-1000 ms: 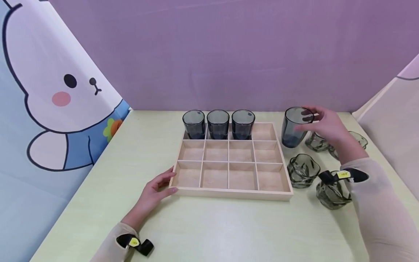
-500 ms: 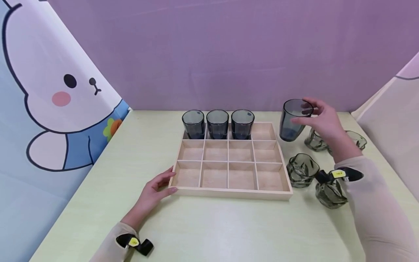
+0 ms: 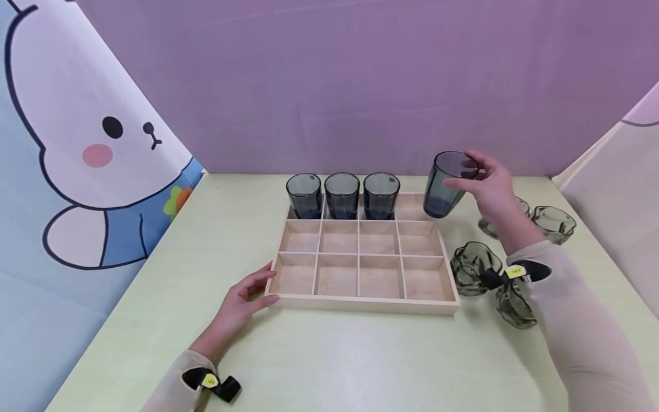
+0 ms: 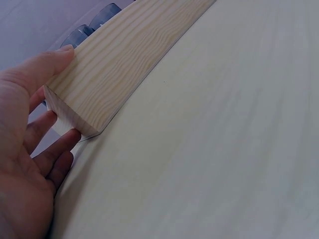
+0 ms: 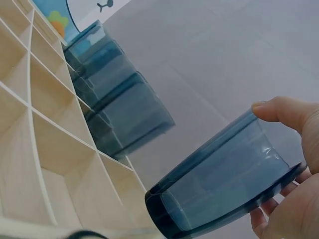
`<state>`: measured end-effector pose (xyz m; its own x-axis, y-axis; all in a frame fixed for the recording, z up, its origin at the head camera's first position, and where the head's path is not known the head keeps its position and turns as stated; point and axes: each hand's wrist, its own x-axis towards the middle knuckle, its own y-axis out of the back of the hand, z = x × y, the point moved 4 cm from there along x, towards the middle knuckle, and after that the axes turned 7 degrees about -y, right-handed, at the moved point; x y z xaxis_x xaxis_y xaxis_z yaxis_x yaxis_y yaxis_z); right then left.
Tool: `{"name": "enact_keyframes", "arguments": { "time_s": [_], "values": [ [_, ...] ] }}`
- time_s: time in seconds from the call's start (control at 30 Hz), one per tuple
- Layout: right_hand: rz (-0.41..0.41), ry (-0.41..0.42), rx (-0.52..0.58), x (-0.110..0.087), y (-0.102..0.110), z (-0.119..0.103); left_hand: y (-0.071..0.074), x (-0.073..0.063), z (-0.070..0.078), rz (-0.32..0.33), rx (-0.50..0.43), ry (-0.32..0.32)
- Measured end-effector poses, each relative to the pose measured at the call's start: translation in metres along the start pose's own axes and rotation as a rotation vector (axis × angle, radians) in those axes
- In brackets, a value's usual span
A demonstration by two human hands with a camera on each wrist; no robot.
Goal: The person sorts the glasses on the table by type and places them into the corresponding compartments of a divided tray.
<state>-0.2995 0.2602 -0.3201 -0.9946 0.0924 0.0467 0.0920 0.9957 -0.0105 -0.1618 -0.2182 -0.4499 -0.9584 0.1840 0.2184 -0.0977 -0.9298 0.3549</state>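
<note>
My right hand (image 3: 492, 186) grips a tall blue-grey glass tumbler (image 3: 444, 191) near its rim, thumb on one side and fingers on the other. The tumbler is raised and tilted, its base overlapping the back right compartment of a wooden divided tray (image 3: 360, 305) in the head view. Three matching tumblers (image 3: 305, 197) stand in that tray's back row, left of the held one; they also show in the right wrist view (image 5: 132, 112). At the tray's front left corner, my left hand (image 3: 246, 296) holds on, thumb (image 4: 60, 60) against the front board and fingertips at the side.
Several wavy green-grey glass cups stand right of the tray: one front cup (image 3: 473, 269), another partly behind my right wrist (image 3: 515, 309), and a back cup (image 3: 555, 223). A purple backdrop (image 3: 329, 86) rises behind the pale table (image 3: 334, 360).
My right hand has lifted the tumbler from beside the tray and carried it leftward to the tray's back right corner, tilting it more. My left hand stays at its corner.
</note>
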Motion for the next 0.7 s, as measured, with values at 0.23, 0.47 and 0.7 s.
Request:
{"name": "enact_keyframes", "arguments": {
  "time_s": [0.23, 0.47, 0.7],
  "values": [
    [-0.02, -0.015, 0.022, 0.005, -0.015, 0.004, -0.002, -0.002, -0.002, 0.01, -0.006, -0.001],
    [-0.041, -0.011, 0.051, 0.007, -0.026, 0.009, -0.002, -0.001, -0.002, 0.013, -0.009, -0.011],
    [-0.044, -0.021, 0.037, 0.01, -0.035, 0.012, -0.002, -0.002, -0.001, 0.013, -0.007, -0.008]
  ]
}}
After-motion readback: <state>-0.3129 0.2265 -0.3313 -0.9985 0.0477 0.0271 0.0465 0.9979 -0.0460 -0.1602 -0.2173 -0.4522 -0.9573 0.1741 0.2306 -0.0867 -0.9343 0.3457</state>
